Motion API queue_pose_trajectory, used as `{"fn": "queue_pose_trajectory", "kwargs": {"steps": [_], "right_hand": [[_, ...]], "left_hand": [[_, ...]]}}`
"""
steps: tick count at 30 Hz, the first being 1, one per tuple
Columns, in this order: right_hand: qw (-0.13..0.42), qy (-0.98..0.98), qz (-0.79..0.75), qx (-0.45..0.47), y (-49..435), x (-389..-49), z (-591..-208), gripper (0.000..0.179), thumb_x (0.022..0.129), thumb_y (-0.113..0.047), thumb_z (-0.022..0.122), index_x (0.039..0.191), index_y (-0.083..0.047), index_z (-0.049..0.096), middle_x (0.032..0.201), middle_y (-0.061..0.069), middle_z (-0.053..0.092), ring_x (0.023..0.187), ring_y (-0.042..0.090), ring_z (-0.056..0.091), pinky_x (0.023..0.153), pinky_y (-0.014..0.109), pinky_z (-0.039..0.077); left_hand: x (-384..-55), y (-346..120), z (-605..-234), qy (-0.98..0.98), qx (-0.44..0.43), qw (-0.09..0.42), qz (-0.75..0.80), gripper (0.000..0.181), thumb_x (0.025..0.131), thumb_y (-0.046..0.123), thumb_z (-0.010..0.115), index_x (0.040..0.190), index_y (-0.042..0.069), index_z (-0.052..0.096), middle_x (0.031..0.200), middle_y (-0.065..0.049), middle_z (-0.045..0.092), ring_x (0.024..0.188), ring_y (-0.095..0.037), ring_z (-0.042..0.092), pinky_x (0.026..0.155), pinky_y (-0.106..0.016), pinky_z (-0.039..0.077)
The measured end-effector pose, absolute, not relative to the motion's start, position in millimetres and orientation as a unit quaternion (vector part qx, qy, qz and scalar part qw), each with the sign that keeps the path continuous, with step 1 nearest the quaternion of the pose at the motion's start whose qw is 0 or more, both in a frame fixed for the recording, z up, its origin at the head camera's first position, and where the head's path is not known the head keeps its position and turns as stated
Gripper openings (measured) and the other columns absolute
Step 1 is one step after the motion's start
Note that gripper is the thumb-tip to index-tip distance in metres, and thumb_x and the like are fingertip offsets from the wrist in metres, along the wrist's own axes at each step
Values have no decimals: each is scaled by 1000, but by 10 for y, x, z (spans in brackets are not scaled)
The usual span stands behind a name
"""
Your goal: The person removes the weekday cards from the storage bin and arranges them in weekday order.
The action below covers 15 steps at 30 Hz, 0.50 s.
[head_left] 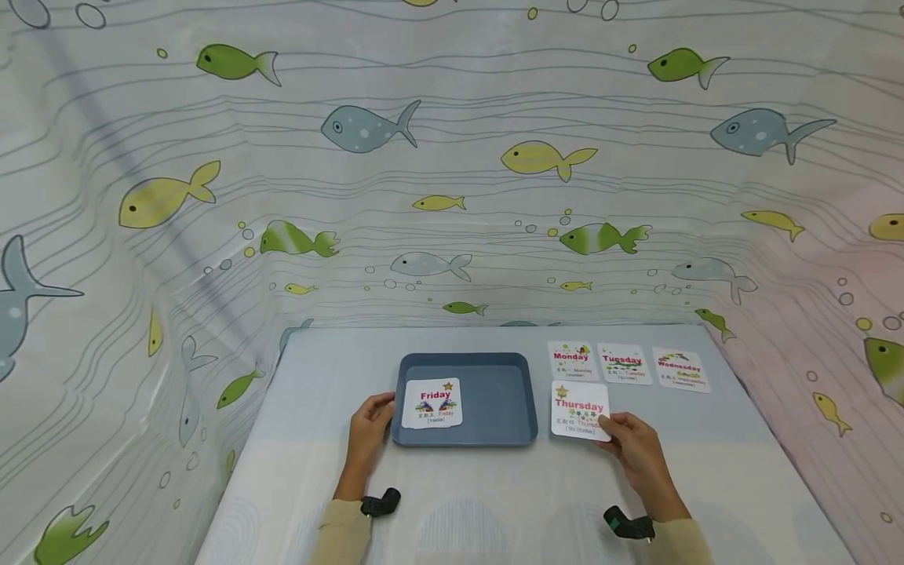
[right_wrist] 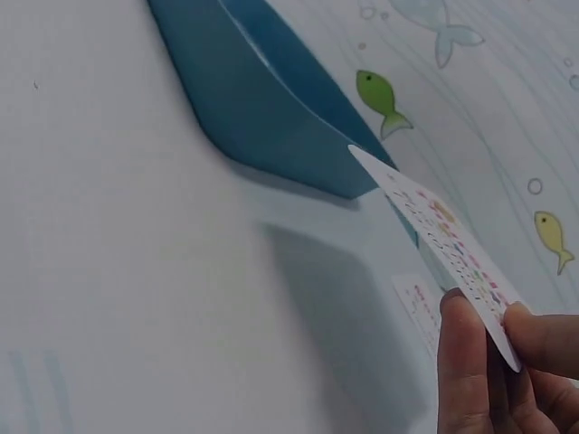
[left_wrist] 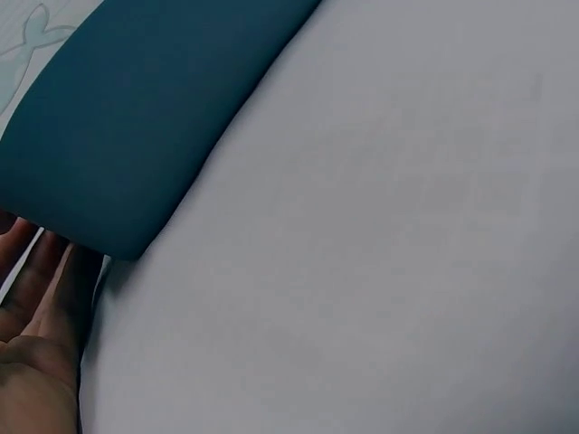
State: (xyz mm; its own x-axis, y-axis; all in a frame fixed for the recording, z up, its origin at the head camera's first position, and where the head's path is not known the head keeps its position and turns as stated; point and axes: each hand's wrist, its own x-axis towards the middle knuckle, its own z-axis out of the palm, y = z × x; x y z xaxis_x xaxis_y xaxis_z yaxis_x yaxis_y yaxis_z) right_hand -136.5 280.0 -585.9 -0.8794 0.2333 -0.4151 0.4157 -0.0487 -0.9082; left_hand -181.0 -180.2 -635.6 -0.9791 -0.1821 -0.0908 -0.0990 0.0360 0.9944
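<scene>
My right hand (head_left: 639,455) pinches the Thursday card (head_left: 579,404) by its lower right corner, thumb on the printed face and fingers behind. Seen from the right wrist, the raised card (right_wrist: 439,240) is tilted, and a shadow falls on the table below. At the left end of the blue tray (head_left: 497,424), my left hand (head_left: 370,431) rests its fingers against the side wall. In the left wrist view those fingers (left_wrist: 41,276) are nearly straight and meet the tray's end; their tips are partly hidden. The Friday card (head_left: 432,404) lies inside the tray, on the left.
Behind the held card, the Monday card (head_left: 572,359), Tuesday card (head_left: 624,365) and Wednesday card (head_left: 680,370) lie in a row on the pale table (head_left: 487,502). A fish-patterned curtain (head_left: 452,227) surrounds the table's back and sides.
</scene>
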Motion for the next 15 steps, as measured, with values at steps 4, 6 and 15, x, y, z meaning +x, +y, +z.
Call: {"fn": "queue_pose_trajectory", "kwargs": {"steps": [4,6,15], "right_hand": [[66,682,-686,247,2841,-1324,-5921,39,98,-23,65,120,7,54,102,1,62,85,10,65,77,24,60],[65,679,-686,253,2865,-1311,-5952,38,98,-23,66,119,7,54,101,1,62,84,10,64,76,24,60],[75,689,-672,260,2938,-1296,-6031,45,97,-25,66,126,7,52,106,3,62,86,12,64,78,25,60]], "left_hand": [[-1826,-1803,-6417,-715,96,35,-691,32,98,11,63,127,-3,62,131,-25,62,123,-30,61,86,-9,50],[-1818,-1794,-6421,-716,98,38,-690,32,98,13,64,126,-1,63,130,-22,63,122,-27,63,87,-10,50],[-1804,-1783,-6430,-729,96,63,-675,28,97,15,66,122,3,66,125,-19,66,114,-18,66,86,-10,51]]}}
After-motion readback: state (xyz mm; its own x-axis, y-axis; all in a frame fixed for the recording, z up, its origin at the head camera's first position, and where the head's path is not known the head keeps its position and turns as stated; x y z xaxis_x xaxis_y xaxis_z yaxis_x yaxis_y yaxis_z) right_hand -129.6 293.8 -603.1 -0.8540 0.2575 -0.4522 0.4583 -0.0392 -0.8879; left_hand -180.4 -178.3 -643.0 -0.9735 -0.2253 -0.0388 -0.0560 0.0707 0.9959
